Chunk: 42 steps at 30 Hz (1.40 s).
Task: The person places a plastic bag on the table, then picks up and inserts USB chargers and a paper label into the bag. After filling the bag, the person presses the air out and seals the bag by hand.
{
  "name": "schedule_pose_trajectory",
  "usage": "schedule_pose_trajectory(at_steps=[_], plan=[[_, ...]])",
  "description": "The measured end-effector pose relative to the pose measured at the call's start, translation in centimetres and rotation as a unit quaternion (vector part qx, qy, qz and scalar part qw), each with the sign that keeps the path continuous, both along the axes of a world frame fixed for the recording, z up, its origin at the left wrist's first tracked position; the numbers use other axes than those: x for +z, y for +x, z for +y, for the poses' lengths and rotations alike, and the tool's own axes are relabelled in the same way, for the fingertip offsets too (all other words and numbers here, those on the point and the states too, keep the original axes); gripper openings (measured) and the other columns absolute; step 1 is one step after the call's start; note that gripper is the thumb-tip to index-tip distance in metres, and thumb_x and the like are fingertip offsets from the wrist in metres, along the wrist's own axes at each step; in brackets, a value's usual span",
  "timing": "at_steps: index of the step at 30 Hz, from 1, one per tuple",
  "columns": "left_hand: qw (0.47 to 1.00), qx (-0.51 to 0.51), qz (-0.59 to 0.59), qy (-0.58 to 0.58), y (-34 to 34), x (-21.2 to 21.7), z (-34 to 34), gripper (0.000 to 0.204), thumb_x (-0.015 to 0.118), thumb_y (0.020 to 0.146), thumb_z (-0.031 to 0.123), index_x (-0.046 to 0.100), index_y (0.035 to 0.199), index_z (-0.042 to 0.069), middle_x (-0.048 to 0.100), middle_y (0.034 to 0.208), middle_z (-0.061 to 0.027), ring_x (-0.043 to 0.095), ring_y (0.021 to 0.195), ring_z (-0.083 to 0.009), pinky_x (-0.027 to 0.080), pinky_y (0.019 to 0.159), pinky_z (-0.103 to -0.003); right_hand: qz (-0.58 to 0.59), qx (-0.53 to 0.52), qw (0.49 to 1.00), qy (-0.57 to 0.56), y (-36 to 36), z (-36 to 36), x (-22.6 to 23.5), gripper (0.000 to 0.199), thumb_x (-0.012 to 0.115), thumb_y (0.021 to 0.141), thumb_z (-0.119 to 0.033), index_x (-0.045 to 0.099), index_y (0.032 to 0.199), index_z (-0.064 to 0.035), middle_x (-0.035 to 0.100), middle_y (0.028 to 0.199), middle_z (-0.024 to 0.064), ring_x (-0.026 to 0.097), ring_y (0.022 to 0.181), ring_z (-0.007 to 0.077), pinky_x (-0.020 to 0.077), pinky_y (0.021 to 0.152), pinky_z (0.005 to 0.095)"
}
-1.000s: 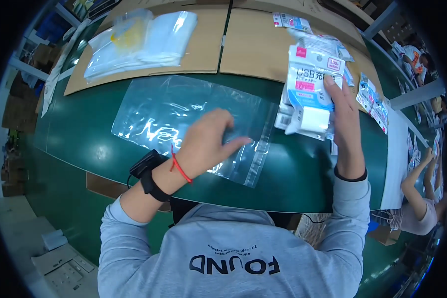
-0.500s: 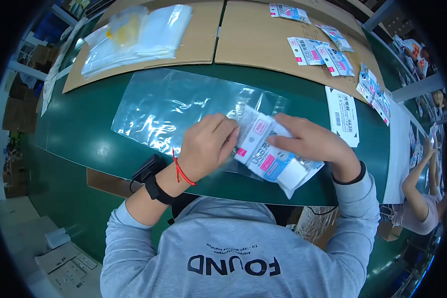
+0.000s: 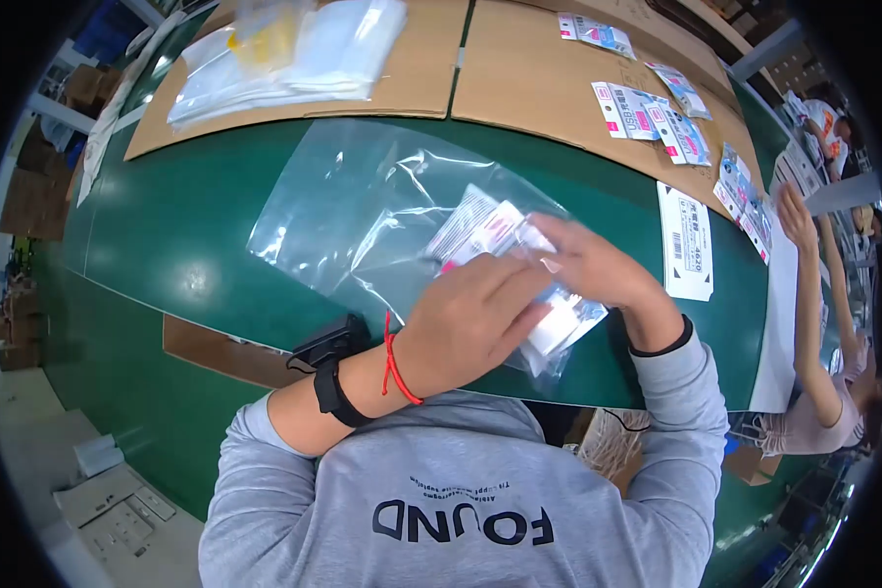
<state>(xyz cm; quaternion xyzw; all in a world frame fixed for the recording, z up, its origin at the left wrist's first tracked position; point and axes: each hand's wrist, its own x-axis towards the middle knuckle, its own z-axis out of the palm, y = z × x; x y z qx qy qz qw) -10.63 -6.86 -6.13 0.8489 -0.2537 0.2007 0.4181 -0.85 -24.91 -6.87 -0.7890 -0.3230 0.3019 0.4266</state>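
Observation:
A small stack of white, blue and pink retail packets (image 3: 483, 227) lies tilted at the right end of a large clear plastic bag (image 3: 348, 186). Its far end appears to be inside the bag. My left hand (image 3: 475, 318), with a red cord and black band at the wrist, is closed over the packets' middle; what its curled fingers pinch is hidden. Right beside it, my right hand (image 3: 603, 267) grips the packets from their right edge, slightly blurred. The two hands' fingertips nearly meet. The packets' near end, with a white block, shows below the fingers.
Cardboard sheets (image 3: 529, 98) cover the table's far side, carrying a pile of clear bags (image 3: 338, 54) and several similar packets (image 3: 625, 110). White printed labels (image 3: 686, 240) lie at the right. A black device (image 3: 331, 340) stands by the near edge. Another person's arms (image 3: 804, 284) reach in at far right.
My left hand has moved right, across the packets toward my right hand. The packets have shifted left and farther into the bag's area. The other person's arms have risen.

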Motion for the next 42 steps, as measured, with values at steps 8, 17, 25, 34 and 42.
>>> schedule_pose_trajectory(at_steps=[8,17,25,34,42], plan=[[0.944,-0.163,-0.186,0.218,-1.0,-2.1,0.0,0.009,0.064,0.075,0.018,0.060,0.079,0.011,0.047,0.133,-0.0090,0.041,0.127,-0.0249,0.031,0.106,-0.051,0.119,-0.092,0.989,0.019,0.4,1.3,0.2,0.039,0.056,0.092,-0.025,0.053,0.120,0.0016,0.059,0.109,0.0128,0.055,0.098,0.0185,0.0428,0.086,0.0303],[0.949,-0.174,-0.205,0.163,-1.4,-2.1,-2.4,0.013,0.061,0.073,0.016,0.057,0.063,0.011,0.049,0.134,-0.0100,0.034,0.134,-0.0270,0.025,0.111,-0.052,0.098,-0.202,0.968,0.113,-1.7,6.3,-1.4,0.037,0.054,0.095,-0.028,0.051,0.118,0.0009,0.058,0.108,0.0054,0.051,0.095,0.0101,0.0429,0.083,0.0249],[0.964,-0.160,-0.172,0.127,-2.8,-1.6,-0.6,0.011,0.062,0.072,0.017,0.060,0.064,0.009,0.050,0.133,-0.0111,0.032,0.135,-0.0302,0.019,0.112,-0.055,0.169,-0.095,0.981,-0.020,-1.2,6.0,1.6,0.045,0.057,0.093,-0.030,0.046,0.122,0.0025,0.059,0.100,0.0090,0.054,0.092,0.0135,0.0464,0.078,0.0282],[0.928,-0.339,-0.155,0.012,-5.8,-4.0,-2.1,0.012,0.062,0.075,0.017,0.061,0.072,0.005,0.049,0.132,-0.0128,0.031,0.135,-0.0356,0.018,0.110,-0.061,0.372,-0.151,0.910,0.107,-5.4,11.2,-1.0,0.064,0.061,0.090,-0.019,0.024,0.142,-0.0092,0.060,0.111,0.0071,0.060,0.093,0.0166,0.0542,0.074,0.0323],[0.992,-0.123,0.006,0.009,-4.1,2.3,1.9,0.024,0.061,0.077,0.018,0.058,0.094,0.003,0.056,0.101,-0.0115,0.052,0.104,-0.0290,0.039,0.093,-0.045,0.322,-0.245,0.896,0.182,-5.5,14.2,-0.9,0.075,0.062,0.089,-0.016,0.014,0.146,-0.0103,0.060,0.108,0.0110,0.062,0.084,0.0185,0.0568,0.067,0.0342]])
